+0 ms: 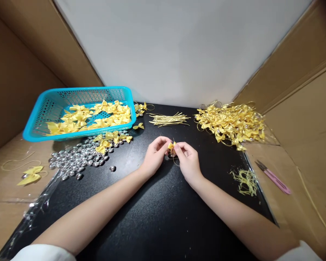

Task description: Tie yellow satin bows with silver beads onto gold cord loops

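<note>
Over the middle of the black table, my left hand (157, 154) and my right hand (188, 159) meet at a small yellow ribbon bow (172, 146). The fingertips of both hands pinch it from either side. A thin gold cord loops down below the bow, near the right fingers. Something dark and shiny shows by the left fingertips, too small to make out. Just beyond the hands lies a bundle of cut gold cords (170, 118).
A blue basket (80, 139) of yellow bows stands back left, with silver beads (83, 157) spread before it. Finished-looking gold bows with loops (230, 123) are heaped back right. Cord scraps (246, 182) and pink-handled snips (274, 178) lie at right. Cardboard walls flank the table.
</note>
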Demonstrator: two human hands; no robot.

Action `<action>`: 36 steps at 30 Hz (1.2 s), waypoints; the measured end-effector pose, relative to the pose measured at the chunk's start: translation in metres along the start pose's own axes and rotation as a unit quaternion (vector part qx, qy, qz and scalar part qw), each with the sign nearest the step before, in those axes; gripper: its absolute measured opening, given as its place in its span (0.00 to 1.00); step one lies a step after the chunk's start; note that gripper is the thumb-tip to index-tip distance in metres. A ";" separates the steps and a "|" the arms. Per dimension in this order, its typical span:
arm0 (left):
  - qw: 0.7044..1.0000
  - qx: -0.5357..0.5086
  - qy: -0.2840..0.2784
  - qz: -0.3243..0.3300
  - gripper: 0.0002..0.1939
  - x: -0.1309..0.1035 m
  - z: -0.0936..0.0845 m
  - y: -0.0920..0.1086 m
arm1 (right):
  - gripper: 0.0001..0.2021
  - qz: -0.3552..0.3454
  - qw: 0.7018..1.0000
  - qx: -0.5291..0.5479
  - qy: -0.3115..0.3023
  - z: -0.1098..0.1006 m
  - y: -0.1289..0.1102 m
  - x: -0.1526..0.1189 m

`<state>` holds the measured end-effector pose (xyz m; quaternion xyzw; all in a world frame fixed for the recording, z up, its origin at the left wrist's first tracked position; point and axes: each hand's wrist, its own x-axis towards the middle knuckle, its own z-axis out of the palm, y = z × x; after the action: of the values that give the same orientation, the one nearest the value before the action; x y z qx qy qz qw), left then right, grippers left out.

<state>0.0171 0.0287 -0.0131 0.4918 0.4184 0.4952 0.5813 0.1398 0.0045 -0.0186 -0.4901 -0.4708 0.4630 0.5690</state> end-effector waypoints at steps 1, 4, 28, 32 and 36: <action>1.000 0.004 -0.008 -0.004 0.12 -0.003 0.001 0.002 | 0.12 -0.004 1.000 -0.012 0.010 -0.004 -0.001 -0.002; 0.999 0.019 -0.030 -0.015 0.14 -0.013 0.006 0.006 | 0.12 -0.017 0.999 -0.046 0.023 -0.015 -0.002 -0.010; 0.997 0.058 -0.038 -0.043 0.05 -0.027 0.010 0.005 | 0.13 -0.009 0.996 -0.044 -0.076 -0.039 -0.010 -0.018; 0.996 0.071 -0.039 -0.035 0.04 -0.028 0.009 0.004 | 0.13 -0.021 0.996 -0.043 -0.074 -0.038 -0.009 -0.019; 0.996 0.077 -0.040 -0.033 0.05 -0.029 0.008 0.002 | 0.13 -0.033 0.996 -0.053 -0.069 -0.037 -0.009 -0.020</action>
<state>0.0195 -0.0008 -0.0097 0.5404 0.4477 0.4217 0.5742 0.1747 -0.0203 -0.0146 -0.4706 -0.5486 0.4507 0.5239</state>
